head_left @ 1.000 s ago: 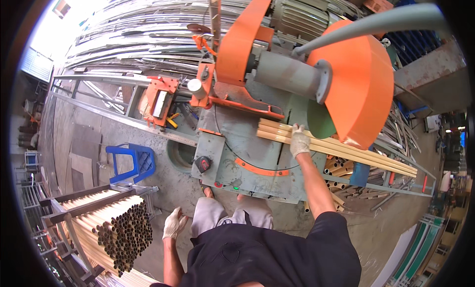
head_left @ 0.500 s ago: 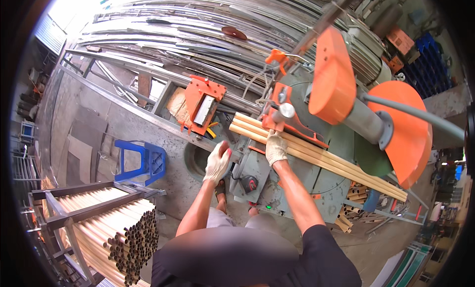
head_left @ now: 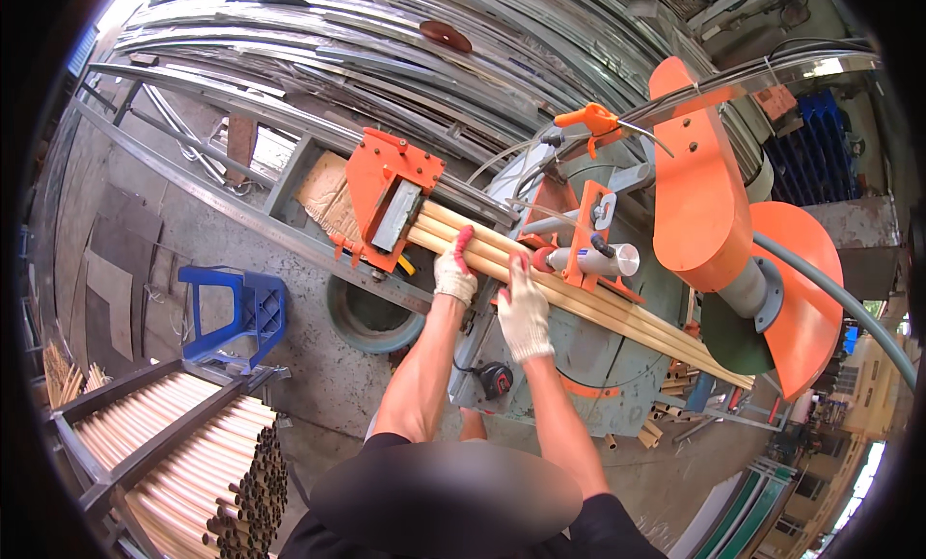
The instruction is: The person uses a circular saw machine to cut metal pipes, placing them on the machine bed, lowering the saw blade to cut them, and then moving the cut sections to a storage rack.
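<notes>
Three long tan tubes [head_left: 627,320] lie side by side across the grey saw table [head_left: 588,416]. Their left ends meet the orange stop block [head_left: 394,200], which has a grey metal face. My left hand [head_left: 455,272], in a white glove with red fingertips, is closed over the tubes near those ends. Farther right along them, my right hand [head_left: 525,316], gloved alike, rests its stretched fingers on the tubes. Just beyond it an orange clamp with a silver cylinder [head_left: 610,260] stands over the tubes. The orange cut-off saw [head_left: 709,192] rises over their right part.
A blue plastic stool [head_left: 236,313] stands on the floor at left. Below it, a dark metal rack [head_left: 145,376] holds many stacked tubes. A tape measure [head_left: 496,380] sits at the table's near edge, by a round grey tub [head_left: 371,332]. Metal bars [head_left: 367,57] fill the back.
The tubes have slid left up to the stop block. My left hand has come onto them from the near side. My right hand has left the clamp's cylinder and opened over the tubes.
</notes>
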Motion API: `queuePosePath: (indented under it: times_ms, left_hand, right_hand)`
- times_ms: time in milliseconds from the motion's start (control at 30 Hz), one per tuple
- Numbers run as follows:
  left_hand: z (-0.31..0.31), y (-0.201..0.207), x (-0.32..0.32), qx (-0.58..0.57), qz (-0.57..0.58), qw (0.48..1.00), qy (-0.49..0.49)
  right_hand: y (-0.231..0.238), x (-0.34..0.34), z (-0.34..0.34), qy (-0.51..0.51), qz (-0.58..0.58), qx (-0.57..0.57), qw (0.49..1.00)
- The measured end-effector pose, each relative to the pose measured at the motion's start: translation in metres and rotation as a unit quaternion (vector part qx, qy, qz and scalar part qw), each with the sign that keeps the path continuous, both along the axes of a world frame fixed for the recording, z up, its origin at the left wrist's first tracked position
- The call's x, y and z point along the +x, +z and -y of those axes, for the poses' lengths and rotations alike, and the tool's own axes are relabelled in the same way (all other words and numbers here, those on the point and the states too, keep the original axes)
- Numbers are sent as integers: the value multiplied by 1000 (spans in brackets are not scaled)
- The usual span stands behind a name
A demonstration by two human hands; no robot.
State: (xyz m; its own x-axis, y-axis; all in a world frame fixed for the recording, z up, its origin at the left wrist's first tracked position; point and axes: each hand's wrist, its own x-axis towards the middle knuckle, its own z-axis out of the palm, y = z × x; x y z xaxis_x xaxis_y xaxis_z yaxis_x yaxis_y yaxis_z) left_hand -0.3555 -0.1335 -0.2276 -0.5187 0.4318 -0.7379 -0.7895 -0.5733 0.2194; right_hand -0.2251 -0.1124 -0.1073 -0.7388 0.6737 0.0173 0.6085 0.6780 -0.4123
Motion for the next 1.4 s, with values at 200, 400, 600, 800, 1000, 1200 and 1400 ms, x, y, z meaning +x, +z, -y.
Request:
queuePosePath:
  times_ms: [200,400,600,800,1000,1200,1400]
  left_hand:
    - [11,-5,-15,12,24,1000,7]
    - [10,-9,-20,10,60,998,35]
    - [13,-1,-43,-22,-13,1000,-17]
    - [11,12,-40,-87,-29,995,-48]
    - [16,8,-44,-101,-45,992,-53]
    - [13,15,-37,-68,-18,995,-69]
    - [18,-12,-43,-51,-20,996,-66]
  right_hand:
    - [57,164,90,-139,13,-235,962]
    - [0,347,185,-226,250,-360,870]
    - [-43,386,155,-328,278,-390,814]
    - [-68,345,108,-312,245,-241,886]
    - [-107,335,89,-177,332,-206,903]
    - [-91,353,90,33,497,-131,857]
    - [189,258,4,-298,128,-502,802]
